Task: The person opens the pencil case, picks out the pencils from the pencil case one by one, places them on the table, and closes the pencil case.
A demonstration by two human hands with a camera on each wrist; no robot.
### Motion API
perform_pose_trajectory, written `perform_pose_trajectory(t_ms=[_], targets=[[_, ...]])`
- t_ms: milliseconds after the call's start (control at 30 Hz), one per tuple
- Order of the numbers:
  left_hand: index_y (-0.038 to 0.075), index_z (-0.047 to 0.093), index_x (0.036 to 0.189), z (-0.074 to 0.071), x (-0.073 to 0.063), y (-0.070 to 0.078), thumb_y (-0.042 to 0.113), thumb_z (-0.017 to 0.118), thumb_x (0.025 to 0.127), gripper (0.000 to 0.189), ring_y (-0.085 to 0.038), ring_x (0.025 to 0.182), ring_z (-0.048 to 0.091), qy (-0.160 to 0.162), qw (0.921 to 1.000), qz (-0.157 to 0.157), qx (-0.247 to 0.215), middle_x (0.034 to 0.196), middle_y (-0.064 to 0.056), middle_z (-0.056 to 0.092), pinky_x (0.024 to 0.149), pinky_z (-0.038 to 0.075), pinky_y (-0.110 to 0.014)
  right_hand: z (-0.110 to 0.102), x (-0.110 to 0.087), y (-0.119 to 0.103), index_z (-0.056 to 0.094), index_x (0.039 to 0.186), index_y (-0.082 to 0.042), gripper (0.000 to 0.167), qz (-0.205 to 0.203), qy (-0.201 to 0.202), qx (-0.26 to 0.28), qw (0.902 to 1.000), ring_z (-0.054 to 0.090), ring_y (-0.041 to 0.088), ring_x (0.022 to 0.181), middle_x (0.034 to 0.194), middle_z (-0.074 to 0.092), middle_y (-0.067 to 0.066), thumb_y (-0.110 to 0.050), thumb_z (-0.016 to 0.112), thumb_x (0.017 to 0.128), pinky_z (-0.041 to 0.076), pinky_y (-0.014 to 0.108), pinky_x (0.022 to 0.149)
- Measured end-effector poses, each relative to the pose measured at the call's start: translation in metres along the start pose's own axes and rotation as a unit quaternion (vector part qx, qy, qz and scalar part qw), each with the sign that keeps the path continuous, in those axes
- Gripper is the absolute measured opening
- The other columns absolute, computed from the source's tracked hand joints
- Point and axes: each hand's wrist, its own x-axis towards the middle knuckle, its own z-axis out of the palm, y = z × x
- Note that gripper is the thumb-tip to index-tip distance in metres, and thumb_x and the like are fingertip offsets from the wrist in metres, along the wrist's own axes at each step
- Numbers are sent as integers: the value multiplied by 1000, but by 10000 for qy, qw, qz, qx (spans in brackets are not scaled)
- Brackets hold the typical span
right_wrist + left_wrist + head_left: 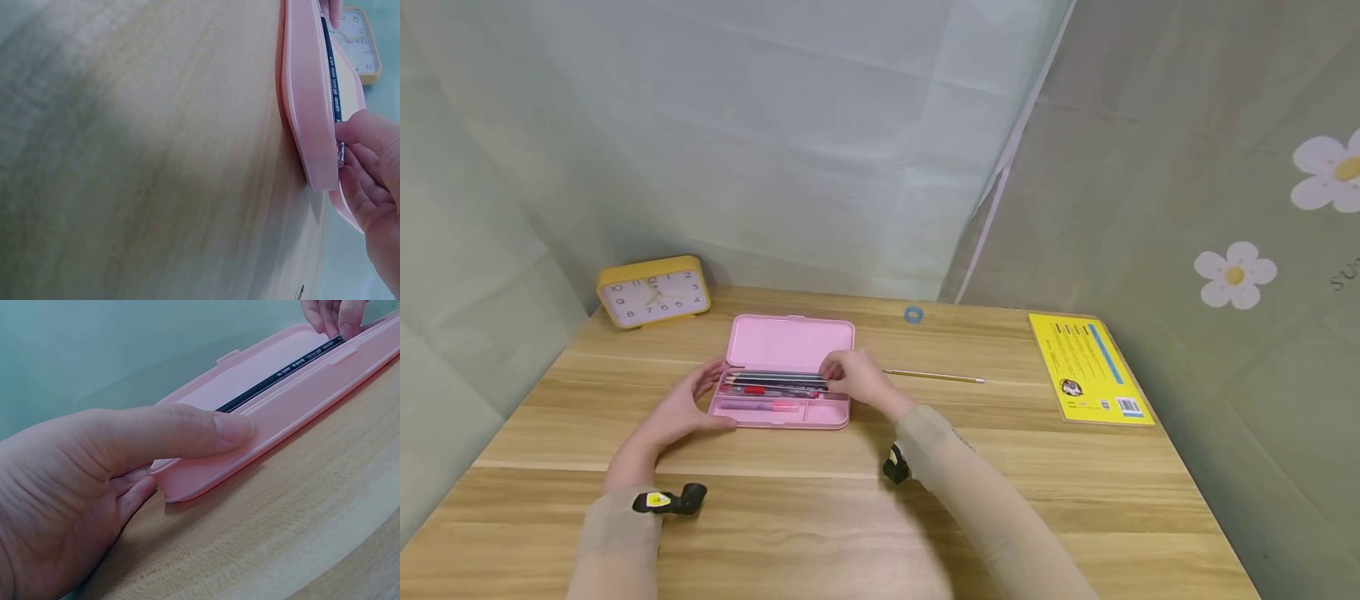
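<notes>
A pink pencil case (792, 343) lies on the table with its lid folded back. My left hand (677, 408) grips its left end, the thumb (234, 428) on the front wall and the other fingers round the end. At the opposite end, my right hand (861, 379) pinches a dark pencil (333, 81) near its silver-tipped end, low over the case. Several pencils lie in the rear compartment beside a pen with a red part (756, 390). A pen with a pink cap (786, 407) is in the front compartment; the small front right one is bare.
A brown pencil (936, 377) lies right of the case, with a blue tape roll (913, 322) behind it. A yellow alarm clock (655, 293) stands back left. At the right edge lies a yellow book (1086, 358). Hanging cloth (820, 167) borders the wooden table (820, 517).
</notes>
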Motion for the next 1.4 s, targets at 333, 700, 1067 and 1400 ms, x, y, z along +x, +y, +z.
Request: perform_pose_trajectory(t_ms=[333,700,1067,1400], targets=[[-1,15,154,0,-1,1,16,88,70,113,-50,142,25,4,9999,13,-110,154,-30,28,117,23,-63,0,1,2,69,97,-2,17,-23,174,99,9998,68,17,85,91,73,9,3,72,81,56,15,77],[-1,15,154,1,2,-1,18,88,70,113,-50,142,24,-10,9999,32,-130,155,-29,27,117,21,-64,-2,-2,2,70,99,-1,17,45,258,176,9995,69,18,87,94,74,10,4,70,82,56,15,79],[-2,15,154,1,1,-2,20,89,69,114,-50,142,24,26,10000,-4,-58,155,-29,27,117,21,-64,-1,-4,5,71,100,-1,16,10,315,278,9991,70,18,89,96,75,10,2,70,84,56,14,79],[-2,14,154,1,0,0,18,88,70,114,-51,142,24,2,10000,2,-90,155,-30,26,116,21,-65,-2,-6,7,72,101,0,15,-51,146,403,9991,72,21,95,100,75,13,2,68,87,58,16,84]])
